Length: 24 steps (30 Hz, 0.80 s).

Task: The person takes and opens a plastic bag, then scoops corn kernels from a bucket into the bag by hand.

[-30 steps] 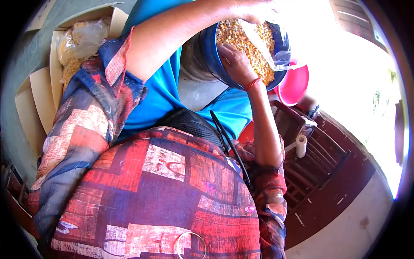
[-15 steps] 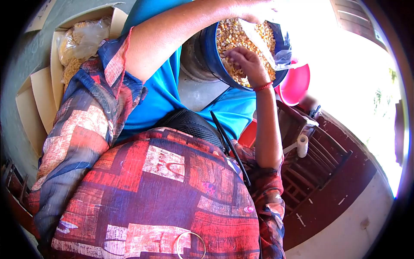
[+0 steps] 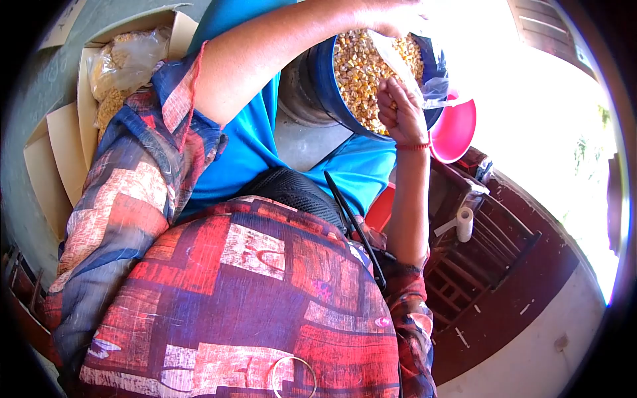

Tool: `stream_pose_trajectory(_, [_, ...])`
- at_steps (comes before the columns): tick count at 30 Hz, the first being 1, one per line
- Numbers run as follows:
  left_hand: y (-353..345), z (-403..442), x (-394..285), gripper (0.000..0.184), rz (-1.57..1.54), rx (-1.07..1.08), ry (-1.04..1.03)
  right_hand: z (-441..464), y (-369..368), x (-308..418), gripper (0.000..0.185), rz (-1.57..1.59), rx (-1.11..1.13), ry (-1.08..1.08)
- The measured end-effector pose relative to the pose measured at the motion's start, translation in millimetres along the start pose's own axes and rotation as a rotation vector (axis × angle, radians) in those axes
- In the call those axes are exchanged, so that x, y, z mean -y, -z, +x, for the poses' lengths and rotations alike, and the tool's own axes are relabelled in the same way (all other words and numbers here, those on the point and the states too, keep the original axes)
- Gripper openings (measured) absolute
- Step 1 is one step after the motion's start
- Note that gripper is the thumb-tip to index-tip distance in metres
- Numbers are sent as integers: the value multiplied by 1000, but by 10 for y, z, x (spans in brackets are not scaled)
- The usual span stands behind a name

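Note:
A blue bucket full of dried corn kernels stands between my knees. My right hand, with a red bracelet at the wrist, is closed over the near right part of the bucket, and a few kernels show between its curled fingers. Just beside it a clear plastic bag hangs over the corn. My left hand reaches across to the top of this bag and grips its upper edge; bright light washes out the fingertips.
Left of me, a cardboard box holds clear bags of yellow grain. A pink basin sits right of the bucket. Further right lies a dark wooden rack with a white roll by it.
My right hand has moved right, from the middle of the corn to beside the bag, and its fingers have closed around kernels. My left hand has hardly moved.

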<state>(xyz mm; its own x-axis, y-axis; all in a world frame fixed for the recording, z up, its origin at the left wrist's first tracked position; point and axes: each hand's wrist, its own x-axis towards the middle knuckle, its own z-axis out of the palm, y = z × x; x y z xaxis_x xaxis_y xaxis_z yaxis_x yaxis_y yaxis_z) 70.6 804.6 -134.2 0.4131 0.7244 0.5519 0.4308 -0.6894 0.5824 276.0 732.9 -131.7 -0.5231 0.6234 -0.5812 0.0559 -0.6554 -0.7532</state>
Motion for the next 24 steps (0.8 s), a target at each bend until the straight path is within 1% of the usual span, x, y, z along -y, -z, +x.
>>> stream_pose_trajectory(1, [21,-7,-18,42,1,-1,2,-26,-15,38,22,54,38,-18])
stream_pose_trajectory(2, [41,-11,-39,43,47,6,-8,-45,-15,92,22,73,83,28])
stream_pose_trajectory(4, [87,-7,-107,44,89,13,-19,-71,-48,227,23,63,7,150])
stream_pose_trajectory(5, [152,-3,-198,44,-30,34,115,-77,-33,319,23,120,-20,152])
stream_pose_trajectory(6, [190,1,-248,45,-149,55,248,-62,14,384,21,124,6,230])
stream_pose_trajectory(7, [170,2,-228,45,-148,54,247,-31,57,434,20,152,-57,263])
stream_pose_trajectory(8, [133,-2,-193,45,-137,27,204,7,105,484,20,180,-118,295])
stream_pose_trajectory(9, [95,-5,-149,45,-125,0,162,41,164,543,18,202,-63,318])
stream_pose_trajectory(10, [64,-6,-102,45,-123,-2,163,64,220,579,17,238,-81,343])
stream_pose_trajectory(12, [-2,-8,0,46,-39,-29,-15,129,334,637,17,280,-135,369])
stream_pose_trajectory(14, [7,-5,7,46,20,-2,-22,186,384,670,15,309,-154,393])
stream_pose_trajectory(16, [9,4,-4,46,78,26,-32,259,397,688,17,404,-217,436])
stream_pose_trajectory(17, [5,9,-17,46,94,34,-3,295,382,662,23,364,-268,504])
stream_pose_trajectory(18, [1,12,-30,46,110,42,26,322,371,653,23,364,-268,504])
stream_pose_trajectory(19, [23,12,-70,46,110,42,26,346,365,649,26,235,-314,547])
stream_pose_trajectory(20, [49,10,-107,48,12,30,110,361,354,649,28,105,-359,587])
stream_pose_trajectory(21, [79,6,-142,49,-86,17,194,366,359,633,26,29,-401,607])
stream_pose_trajectory(22, [89,1,-139,49,-86,17,195,341,322,633,26,29,-400,606])
stream_pose_trajectory(24, [96,-10,-128,48,-5,-55,68,206,185,603,22,-141,-418,662])
